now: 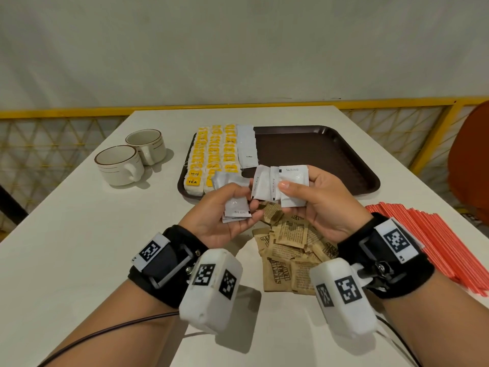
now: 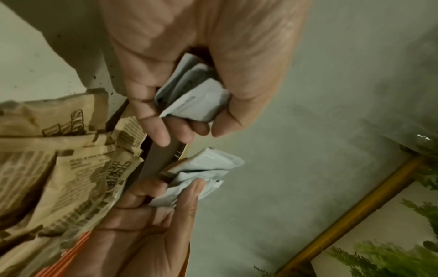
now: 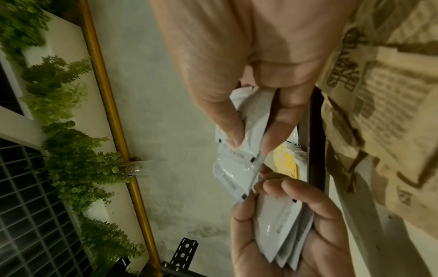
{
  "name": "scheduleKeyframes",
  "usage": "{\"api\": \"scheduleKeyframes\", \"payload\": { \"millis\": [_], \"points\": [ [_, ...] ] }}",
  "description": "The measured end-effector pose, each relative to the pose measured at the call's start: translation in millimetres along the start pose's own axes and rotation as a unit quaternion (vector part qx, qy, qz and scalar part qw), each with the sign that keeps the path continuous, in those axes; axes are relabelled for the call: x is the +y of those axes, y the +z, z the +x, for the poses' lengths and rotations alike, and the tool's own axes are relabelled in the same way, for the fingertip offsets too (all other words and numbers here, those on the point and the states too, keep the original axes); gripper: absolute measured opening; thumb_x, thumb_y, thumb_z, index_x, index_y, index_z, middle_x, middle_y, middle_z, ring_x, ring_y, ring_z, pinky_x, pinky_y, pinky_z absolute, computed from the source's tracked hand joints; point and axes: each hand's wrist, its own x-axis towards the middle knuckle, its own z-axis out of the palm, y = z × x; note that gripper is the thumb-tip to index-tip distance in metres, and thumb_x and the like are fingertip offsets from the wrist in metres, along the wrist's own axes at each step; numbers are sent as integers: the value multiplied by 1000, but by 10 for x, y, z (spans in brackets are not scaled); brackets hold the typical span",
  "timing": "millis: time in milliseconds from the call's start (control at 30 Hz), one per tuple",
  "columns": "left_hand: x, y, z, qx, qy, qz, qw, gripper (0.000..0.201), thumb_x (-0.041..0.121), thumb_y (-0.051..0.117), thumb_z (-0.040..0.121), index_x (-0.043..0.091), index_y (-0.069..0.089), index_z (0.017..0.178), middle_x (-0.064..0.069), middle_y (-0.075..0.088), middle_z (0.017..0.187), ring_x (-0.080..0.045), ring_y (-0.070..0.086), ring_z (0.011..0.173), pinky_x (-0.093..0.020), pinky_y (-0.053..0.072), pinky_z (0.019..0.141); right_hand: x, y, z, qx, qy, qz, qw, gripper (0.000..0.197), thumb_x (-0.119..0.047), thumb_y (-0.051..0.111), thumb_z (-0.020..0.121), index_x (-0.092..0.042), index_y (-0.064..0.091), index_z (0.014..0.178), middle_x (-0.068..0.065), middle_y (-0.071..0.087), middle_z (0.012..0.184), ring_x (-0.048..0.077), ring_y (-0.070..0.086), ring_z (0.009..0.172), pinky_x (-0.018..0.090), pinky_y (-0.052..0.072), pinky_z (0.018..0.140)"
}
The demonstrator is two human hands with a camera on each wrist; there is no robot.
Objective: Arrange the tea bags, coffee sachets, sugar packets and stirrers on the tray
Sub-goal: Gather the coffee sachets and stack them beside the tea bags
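Two hands work above a white desk (image 1: 79, 234), each wrist strapped with a black band and a white camera housing. The left hand (image 1: 225, 221) has its grip closed around a small stack of white coffee sachets (image 1: 236, 206), thumb on top and fingers curled beneath. The right hand (image 1: 317, 205) pinches a fanned bunch of the same white sachets (image 1: 280, 185), thumb pressed across their face; the two bunches nearly meet at their inner edges. Below and between the hands, a loose heap of brown sugar packets (image 1: 291, 250) lies on the desk. To the right, a spread of red stirrers (image 1: 434, 239) lies flat near the desk's edge. Beyond the hands sits a dark brown tray (image 1: 330, 154). Its left side holds three rows of yellow-labelled tea bags (image 1: 211, 157), and just beside them a single column of white sachets marked "Coffee" (image 1: 247, 147). Left of the tray, two cream cups (image 1: 132, 157) with brown rims stand side by side. Behind the desk, a yellow railing (image 1: 66, 112) runs along a pale wall.
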Motion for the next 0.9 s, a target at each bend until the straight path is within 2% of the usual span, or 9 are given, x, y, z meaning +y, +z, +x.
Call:
{"api": "scheduleKeyframes", "payload": {
  "millis": [100,200,267,500,633,700,767,833,900],
  "points": [
    [12,24,-12,4,-6,4,1000,35,34,65,73,9,63,98,-5,60,72,-14,60,64,-31,56,69,16,-10,12,18,-16,-3,1000,32,-4,62,85,-5,61,117,15,70,108,24,70,89,31,58,69],
    [24,23,-2,-7,-3,-9,1000,54,59,58,69,11,62,95,-2,58,69,-14,58,63,-29,55,66,18,-18,25,37,-26,10,999,33,-3,62,86,-5,60,119,14,70,111,25,69,98,35,56,80],
    [31,24,0,-13,7,-6,1000,59,64,54,65,13,62,94,-1,57,69,-13,57,63,-27,55,65,15,-17,29,40,-27,15,999,32,-3,62,86,-5,60,118,14,70,110,25,69,98,35,57,80],
    [-1,-28,31,-2,44,-6,999,45,39,72,61,15,60,97,0,61,73,-11,60,65,-26,55,65,2,-31,32,54,-22,13,998,28,-4,65,84,-8,63,112,12,72,106,17,71,82,24,58,61],
    [-8,-13,21,2,90,24,996,31,26,71,66,16,63,94,-2,64,77,-10,59,65,-22,53,59,16,-36,28,34,-17,-9,999,26,-3,62,86,-9,64,111,10,72,104,16,70,81,22,56,58],
    [-12,-18,31,16,101,32,994,33,27,69,67,16,64,98,-4,69,84,-11,62,66,-21,52,58,19,-29,23,17,-15,-20,1000,25,1,60,87,-7,64,111,11,72,103,17,70,81,24,57,60],
    [10,-70,72,29,70,19,997,43,35,71,67,15,64,104,-7,67,103,-16,64,86,-24,55,66,7,-34,15,1,-10,-21,1000,24,4,57,88,-5,63,109,13,72,103,19,71,82,28,59,65],
    [45,-78,58,23,5,19,1000,59,47,73,65,13,61,111,-11,57,120,-25,54,110,-40,52,92,-10,-44,1,-31,-6,-59,998,22,5,57,87,-4,64,106,13,71,100,18,70,81,27,58,69],
    [46,-70,29,5,-51,79,996,70,58,70,60,11,62,111,-14,60,123,-29,55,117,-49,47,97,-10,-37,-21,-76,7,-110,991,24,5,57,87,0,62,109,14,71,102,18,69,84,26,58,71]
  ]
}}
